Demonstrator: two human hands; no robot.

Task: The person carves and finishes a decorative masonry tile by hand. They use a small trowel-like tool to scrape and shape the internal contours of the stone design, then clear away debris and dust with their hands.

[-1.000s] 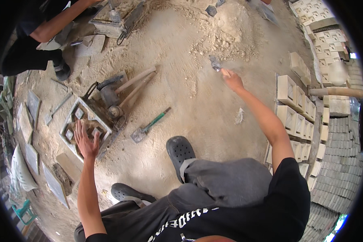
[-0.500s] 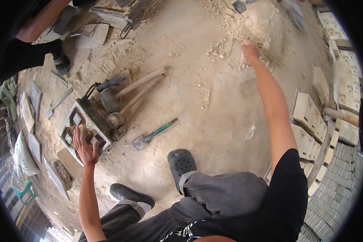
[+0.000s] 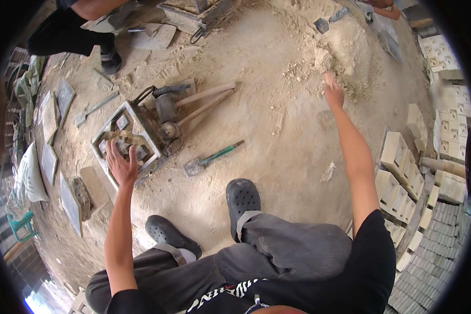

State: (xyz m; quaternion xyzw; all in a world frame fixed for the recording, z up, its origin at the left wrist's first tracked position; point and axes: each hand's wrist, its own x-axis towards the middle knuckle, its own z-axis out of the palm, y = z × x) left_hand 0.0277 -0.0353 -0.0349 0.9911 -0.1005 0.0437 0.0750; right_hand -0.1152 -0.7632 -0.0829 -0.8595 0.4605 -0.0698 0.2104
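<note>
My left hand (image 3: 121, 163) rests with fingers spread over the near side of a metal mould frame (image 3: 152, 144). Dark angular blocks (image 3: 122, 122) and some sandy material lie inside the frame. At the far right, my right hand (image 3: 334, 94) reaches to the near edge of a pile of pale sandy powder (image 3: 350, 49). Its fingers look closed, and what they hold, if anything, is hidden. Beyond the mould lies a mallet with a wooden handle (image 3: 206, 94). A trowel with a green handle (image 3: 214, 157) lies on the ground between mould and shoes.
Pale moulded blocks (image 3: 400, 152) stand in rows at right, beside stacked grey tiles (image 3: 429, 256). Flat plates (image 3: 70, 201) and a white sack (image 3: 31, 175) lie at left. A co-worker's leg (image 3: 68, 39) is at the far left; another person's arm (image 3: 387, 11) shows at top right.
My right hand has drawn back slightly toward me from the powder pile. The left hand keeps its place over the mould. The whole view has shifted and turned a little.
</note>
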